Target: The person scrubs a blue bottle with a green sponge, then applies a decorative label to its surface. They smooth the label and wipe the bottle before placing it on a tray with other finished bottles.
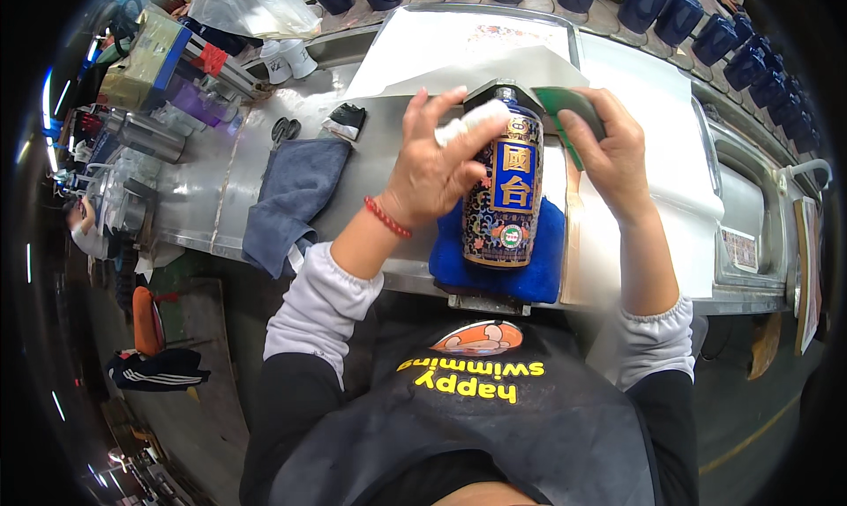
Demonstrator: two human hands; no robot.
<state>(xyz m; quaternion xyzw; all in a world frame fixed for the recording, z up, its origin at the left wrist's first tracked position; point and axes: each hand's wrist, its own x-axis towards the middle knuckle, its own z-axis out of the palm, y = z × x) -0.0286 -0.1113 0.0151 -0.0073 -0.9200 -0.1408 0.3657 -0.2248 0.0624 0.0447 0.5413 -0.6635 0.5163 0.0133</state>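
Observation:
A patterned blue and gold bottle (505, 228) lies on a folded bright blue cloth (550, 250), its neck pointing away from me. My left hand (423, 166) is at the bottle's upper left side, fingers spread and a white wrapping on one finger. That wrapped finger reaches across the bottle's shoulder; whether it presses on the surface I cannot tell. A dark angled holder (475, 95) shows behind the neck. In my right hand (609, 144), just right of the bottle's top, is a flat green scraper (558, 102), gripped between thumb and fingers.
White sheets (657, 188) cover the bench on the right, before a metal sink (768, 179). Dark blue bottles (640, 3) line the far edge. On the left lie a grey-blue cloth (304, 184), scissors (284, 131) and a small black-and-white packet (346, 120). Two white cups (298, 58) stand farther back.

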